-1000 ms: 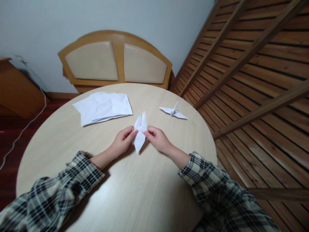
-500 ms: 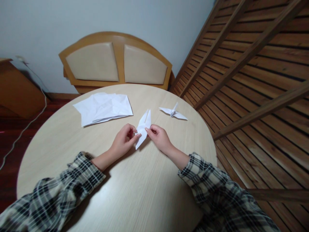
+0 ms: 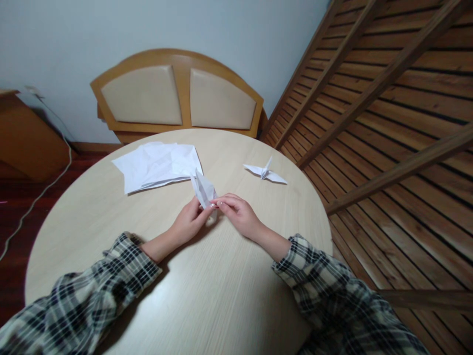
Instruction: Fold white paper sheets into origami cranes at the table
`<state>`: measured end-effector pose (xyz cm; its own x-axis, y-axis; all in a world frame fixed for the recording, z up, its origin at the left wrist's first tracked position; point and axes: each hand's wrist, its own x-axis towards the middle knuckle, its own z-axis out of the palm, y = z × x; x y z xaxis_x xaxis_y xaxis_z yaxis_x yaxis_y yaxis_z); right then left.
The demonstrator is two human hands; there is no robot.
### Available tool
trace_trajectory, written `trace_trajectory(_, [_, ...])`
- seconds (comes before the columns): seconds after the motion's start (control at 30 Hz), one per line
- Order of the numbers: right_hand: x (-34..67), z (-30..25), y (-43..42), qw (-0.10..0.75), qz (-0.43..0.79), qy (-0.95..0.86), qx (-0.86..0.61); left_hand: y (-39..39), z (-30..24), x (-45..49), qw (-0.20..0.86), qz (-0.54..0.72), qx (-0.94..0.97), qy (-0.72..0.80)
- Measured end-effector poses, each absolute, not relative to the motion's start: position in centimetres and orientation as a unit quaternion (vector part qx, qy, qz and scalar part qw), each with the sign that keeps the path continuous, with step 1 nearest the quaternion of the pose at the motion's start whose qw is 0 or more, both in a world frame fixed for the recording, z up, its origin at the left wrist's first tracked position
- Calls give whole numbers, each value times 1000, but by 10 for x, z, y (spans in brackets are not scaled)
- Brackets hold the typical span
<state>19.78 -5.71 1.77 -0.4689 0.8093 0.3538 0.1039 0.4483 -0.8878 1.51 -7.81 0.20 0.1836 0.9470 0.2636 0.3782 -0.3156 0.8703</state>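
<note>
A folded piece of white paper (image 3: 204, 189) is held between both hands above the middle of the table, its split points tilted up and to the left. My left hand (image 3: 192, 217) is closed on its lower left side, thumb in front. My right hand (image 3: 237, 213) pinches its lower right edge, the fingertips meeting my left thumb. The hands cover the paper's lower part. Beyond my right hand, a finished white paper crane (image 3: 264, 172) rests on the table with its wings spread.
Several sheets of creased white paper (image 3: 158, 165) lie stacked at the back left of the round wooden table (image 3: 214, 296). Behind it stands a padded headboard (image 3: 185, 88) against the wall. Wooden slats (image 3: 388, 148) slope along the right, and a white cable (image 3: 40, 195) hangs at the left.
The folded paper has turned, its split points swinging to the left and its layers opening a little. My right hand has shifted left, up against my left thumb. The crane and sheets stay put.
</note>
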Motion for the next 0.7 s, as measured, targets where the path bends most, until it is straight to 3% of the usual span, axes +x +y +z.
trace_trajectory(0.4, [201,11,-52,451,494,-646,-367,-68,4,16,469,483,612,415])
trace_trajectory(0.7, [199,11,-51,444,493,-650,-371,-68,6,16,477,467,612,424])
